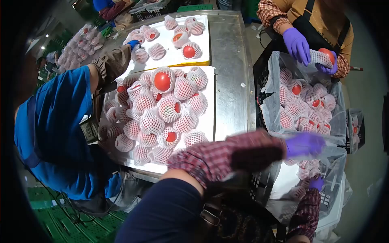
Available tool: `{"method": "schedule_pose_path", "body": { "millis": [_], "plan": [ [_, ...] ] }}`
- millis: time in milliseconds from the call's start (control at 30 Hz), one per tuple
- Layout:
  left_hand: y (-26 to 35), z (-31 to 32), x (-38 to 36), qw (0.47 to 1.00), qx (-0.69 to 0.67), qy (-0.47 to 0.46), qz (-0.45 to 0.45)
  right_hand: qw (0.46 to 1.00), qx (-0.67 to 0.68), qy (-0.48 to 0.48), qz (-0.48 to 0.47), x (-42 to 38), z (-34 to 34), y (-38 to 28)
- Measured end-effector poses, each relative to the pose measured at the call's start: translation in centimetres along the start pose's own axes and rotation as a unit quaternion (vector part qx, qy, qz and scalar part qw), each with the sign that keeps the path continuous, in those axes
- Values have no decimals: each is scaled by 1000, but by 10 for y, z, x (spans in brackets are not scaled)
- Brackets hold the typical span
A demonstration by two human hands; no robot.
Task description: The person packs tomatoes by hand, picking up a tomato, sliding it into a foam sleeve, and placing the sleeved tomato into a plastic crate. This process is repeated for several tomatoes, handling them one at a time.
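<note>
My left hand (304, 145), in a purple glove, is smeared by motion above the near edge of a lined crate; its fingers cannot be made out. The plaid sleeve (227, 156) of that arm reaches across the table's corner. My right hand (317, 184), also gloved in purple, is low inside the near crate with its clear plastic liner (334, 170). It is right beside foam-netted tomatoes (303, 173), and its fingers are mostly hidden. A white sheet (283, 180) lines part of this crate.
Many netted tomatoes (152, 120) are heaped on a white board on the metal table (231, 81); more lie on a second board (200, 28). A co-worker's purple-gloved hand (298, 44) is at a full lined crate (279, 131). Another person in blue (60, 129) works at left.
</note>
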State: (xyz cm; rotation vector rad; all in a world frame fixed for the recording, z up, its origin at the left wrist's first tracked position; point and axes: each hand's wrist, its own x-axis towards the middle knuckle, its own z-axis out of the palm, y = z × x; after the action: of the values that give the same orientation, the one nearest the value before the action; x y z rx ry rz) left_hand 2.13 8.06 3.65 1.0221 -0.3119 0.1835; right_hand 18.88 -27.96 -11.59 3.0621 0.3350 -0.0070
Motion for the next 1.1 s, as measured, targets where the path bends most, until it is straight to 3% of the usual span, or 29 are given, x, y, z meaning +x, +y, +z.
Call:
{"method": "schedule_pose_path", "body": {
  "millis": [33,100,167,233,333,433,467,567,667,700,800,867,900,933,967,1033,1100],
  "plan": [
    [-19,25,1,990,48,-22,-131,997,19,-63,42,2,14,16],
    [-88,61,7,979,179,-77,-62,962,235,-131,40,12,45,34],
    [-122,69,4,984,24,-51,-167,966,211,-132,73,3,50,36],
    [-156,51,2,972,-91,3,-217,989,-48,-52,128,-4,26,14],
    [-182,22,6,923,-252,84,-279,990,-97,-35,100,-4,30,30],
    [-148,13,4,879,-247,213,-347,991,-98,-59,75,-2,29,28],
    [-150,14,5,879,-244,239,-332,991,-88,-75,67,-3,14,20],
    [-150,11,6,886,-233,206,-345,970,-131,-187,84,-9,-27,-12],
    [-170,4,9,881,-198,273,-331,972,10,-221,82,1,-2,1],
    [-178,-3,7,886,-192,263,-331,985,69,-158,-27,9,25,8],
    [-184,-6,6,867,-183,278,-371,961,248,-49,-113,5,-6,-28],
    [-152,2,0,854,-183,240,-424,910,387,17,-151,-22,-59,-67],
    [-140,12,4,812,-178,280,-480,882,429,59,-183,-35,-75,-82],
    [-105,31,5,813,-146,250,-506,840,517,0,-164,-64,-142,-121],
    [-85,42,3,857,-236,154,-431,793,589,5,-157,-72,-137,-133],
    [-84,43,4,856,-359,77,-363,698,686,-55,-199,-88,-148,-147],
    [-81,39,6,857,-341,82,-377,700,686,-32,-196,-87,-134,-143]
  ]
}}
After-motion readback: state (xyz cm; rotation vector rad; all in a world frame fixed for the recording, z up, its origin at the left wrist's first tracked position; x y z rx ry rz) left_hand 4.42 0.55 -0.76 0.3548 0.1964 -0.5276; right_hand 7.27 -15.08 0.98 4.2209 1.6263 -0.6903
